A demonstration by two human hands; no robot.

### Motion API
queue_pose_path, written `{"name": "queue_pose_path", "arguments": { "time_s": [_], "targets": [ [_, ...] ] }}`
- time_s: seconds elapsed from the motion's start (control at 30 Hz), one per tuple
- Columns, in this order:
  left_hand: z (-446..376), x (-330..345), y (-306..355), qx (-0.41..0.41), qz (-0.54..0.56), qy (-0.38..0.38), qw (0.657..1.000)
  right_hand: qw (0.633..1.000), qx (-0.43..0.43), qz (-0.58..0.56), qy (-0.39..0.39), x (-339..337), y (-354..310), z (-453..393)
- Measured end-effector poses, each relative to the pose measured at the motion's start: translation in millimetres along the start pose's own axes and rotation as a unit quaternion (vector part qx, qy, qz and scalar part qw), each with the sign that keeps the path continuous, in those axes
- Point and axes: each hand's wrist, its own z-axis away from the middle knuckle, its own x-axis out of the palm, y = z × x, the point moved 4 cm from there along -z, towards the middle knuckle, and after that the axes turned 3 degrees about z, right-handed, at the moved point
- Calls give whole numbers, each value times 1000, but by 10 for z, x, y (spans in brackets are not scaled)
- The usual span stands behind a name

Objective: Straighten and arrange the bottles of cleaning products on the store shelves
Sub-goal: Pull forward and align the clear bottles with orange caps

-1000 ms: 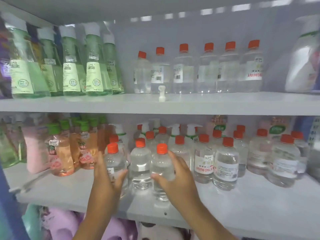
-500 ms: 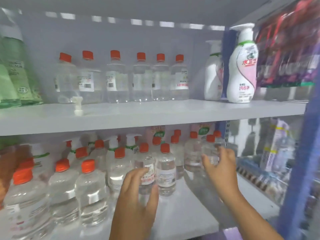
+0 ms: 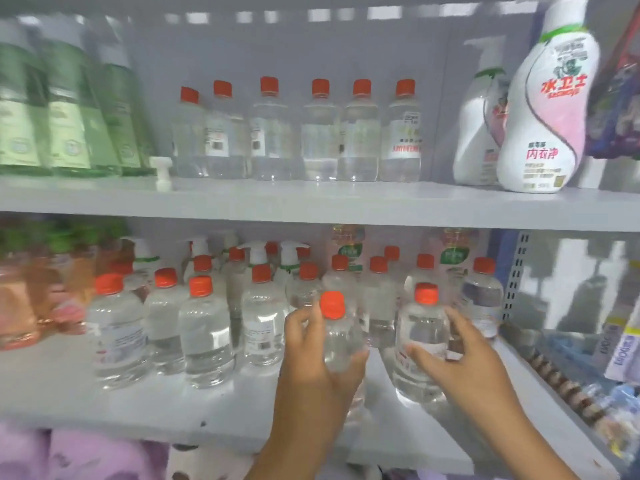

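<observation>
Clear bottles with orange caps crowd the lower shelf. My left hand grips one clear bottle, tilted toward me and lifted off the shelf near the front. My right hand holds a second clear bottle standing upright on the shelf just to the right. Several more clear bottles stand in loose rows to the left and behind. A row of the same bottles lines the back of the upper shelf.
Green bottles stand upper left, white and pink pump bottles upper right. A small white pump head sits on the upper shelf. Orange bottles fill the lower left. A blue upright bounds the shelf on the right.
Both hands have closed on bottles: the left now lifts and tilts one, the right grasps another on the shelf. The view has swung back left a little.
</observation>
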Motion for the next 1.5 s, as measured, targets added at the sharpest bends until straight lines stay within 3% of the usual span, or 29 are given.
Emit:
{"name": "queue_pose_path", "arguments": {
  "time_s": [0.17, 0.3, 0.37, 0.6, 0.67, 0.77, 0.87, 0.93, 1.0, 1.1, 1.2, 1.33, 1.43, 1.5],
  "targets": [
    [340, -1191, -63, -17, -45, 156, 987, 981, -42, -104, -156, 684, -423, 349],
    [287, -2034, -514, -83, -147, 222, 960, 982, -69, -74, -157, 1247, -678, 406],
    [257, -2245, -774, -116, -160, 218, 956, 985, -78, -73, -134, 1493, -747, 408],
    [37, -2047, -1094, -55, -111, 121, 985, 993, -71, -54, -76, 2060, -938, 458],
    [-9, -1976, -1208, -48, -140, 118, 982, 994, -59, -51, -77, 2119, -1012, 478],
    [-2, -1940, -1260, -36, -219, 162, 962, 990, -54, -69, -113, 2060, -1020, 477],
    [157, -1768, -922, 94, -205, 261, 939, 991, -18, -101, -86, 1633, -807, 358],
    [219, -1403, -464, 173, -109, 203, 957, 998, 4, -68, -1, 1129, -581, 125],
    [164, -930, -155, 197, -15, 103, 975, 997, 19, -8, 75, 603, -342, -216],
    [-221, -175, 114, 104, 40, -26, 993, 990, 53, 55, 115, 104, -60, -749],
    [-813, 557, 224, 38, -127, -59, 989, 989, 49, 124, 64, 33, 49, -1164],
    [-1395, 1285, 50, -1, -346, -139, 928, 975, 62, 209, -38, 237, 258, -1388],
    [-1433, 1464, -47, -23, -375, -128, 918, 978, 38, 207, -5, 296, 436, -1460],
    [-1308, 1438, -22, -12, -313, -111, 943, 984, 40, 173, -2, 257, 418, -1379]
  ]
}}
